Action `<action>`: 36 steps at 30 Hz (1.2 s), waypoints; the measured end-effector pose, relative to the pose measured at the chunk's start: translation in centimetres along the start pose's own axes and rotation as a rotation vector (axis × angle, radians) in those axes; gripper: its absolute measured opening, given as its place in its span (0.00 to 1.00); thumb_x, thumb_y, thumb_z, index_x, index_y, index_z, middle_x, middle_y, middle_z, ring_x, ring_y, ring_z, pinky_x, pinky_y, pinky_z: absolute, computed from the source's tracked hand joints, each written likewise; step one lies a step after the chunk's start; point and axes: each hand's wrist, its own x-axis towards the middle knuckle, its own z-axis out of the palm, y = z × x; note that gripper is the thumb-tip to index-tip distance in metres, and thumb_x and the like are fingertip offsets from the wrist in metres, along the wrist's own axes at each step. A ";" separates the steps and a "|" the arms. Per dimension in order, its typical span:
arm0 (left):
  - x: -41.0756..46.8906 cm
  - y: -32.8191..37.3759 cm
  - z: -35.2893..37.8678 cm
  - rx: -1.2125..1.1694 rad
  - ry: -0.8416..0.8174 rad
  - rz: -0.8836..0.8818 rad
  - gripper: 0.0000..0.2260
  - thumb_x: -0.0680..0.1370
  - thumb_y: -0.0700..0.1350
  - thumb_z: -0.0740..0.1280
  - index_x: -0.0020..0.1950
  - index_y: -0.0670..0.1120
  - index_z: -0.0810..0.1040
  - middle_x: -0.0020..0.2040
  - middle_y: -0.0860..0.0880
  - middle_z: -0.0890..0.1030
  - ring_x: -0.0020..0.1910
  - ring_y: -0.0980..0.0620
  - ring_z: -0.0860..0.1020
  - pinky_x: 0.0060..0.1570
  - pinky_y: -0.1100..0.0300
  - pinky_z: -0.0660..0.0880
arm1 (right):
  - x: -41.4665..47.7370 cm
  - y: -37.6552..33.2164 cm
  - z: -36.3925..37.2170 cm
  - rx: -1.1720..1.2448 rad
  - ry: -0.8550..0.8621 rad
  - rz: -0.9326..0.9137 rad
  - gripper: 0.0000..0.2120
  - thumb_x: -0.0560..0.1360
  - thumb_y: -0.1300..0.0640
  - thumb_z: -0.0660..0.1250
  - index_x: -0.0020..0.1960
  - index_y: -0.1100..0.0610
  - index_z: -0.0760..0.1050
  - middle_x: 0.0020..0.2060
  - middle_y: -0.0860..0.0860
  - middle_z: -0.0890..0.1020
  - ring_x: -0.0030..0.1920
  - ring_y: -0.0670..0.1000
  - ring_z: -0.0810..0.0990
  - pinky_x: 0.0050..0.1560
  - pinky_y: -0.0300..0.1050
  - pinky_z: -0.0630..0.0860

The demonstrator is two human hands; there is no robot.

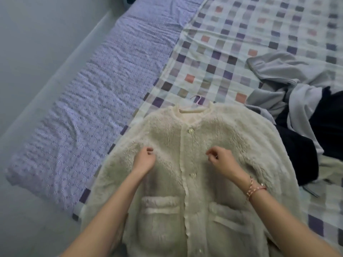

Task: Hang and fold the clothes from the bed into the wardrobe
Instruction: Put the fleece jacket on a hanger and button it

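A cream fleece cardigan [193, 164] lies flat and buttoned under both hands, with a hanger [193, 108] already through its neck beyond the fingertips. The left hand [145, 158] and right hand [220, 158] rest loosely curled on its chest, gripping nothing. To the right, the heap of grey and dark clothes [297, 101] is still unsorted; no wardrobe shows.

Hanger [193, 108] mostly hidden inside jacket [194, 173] collar

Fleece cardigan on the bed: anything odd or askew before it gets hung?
The fleece cardigan lies flat and buttoned, with the hanger already in its neck. Only the heap of clothes to its right is crumpled.
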 end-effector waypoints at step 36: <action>3.7 13.0 -8.5 0.228 0.017 0.486 0.15 0.79 0.43 0.59 0.31 0.47 0.71 0.34 0.47 0.76 0.43 0.44 0.75 0.39 0.56 0.66 | 4.3 -18.1 -12.6 -0.205 -0.110 -0.333 0.27 0.74 0.39 0.63 0.33 0.64 0.76 0.25 0.53 0.70 0.26 0.48 0.65 0.29 0.42 0.61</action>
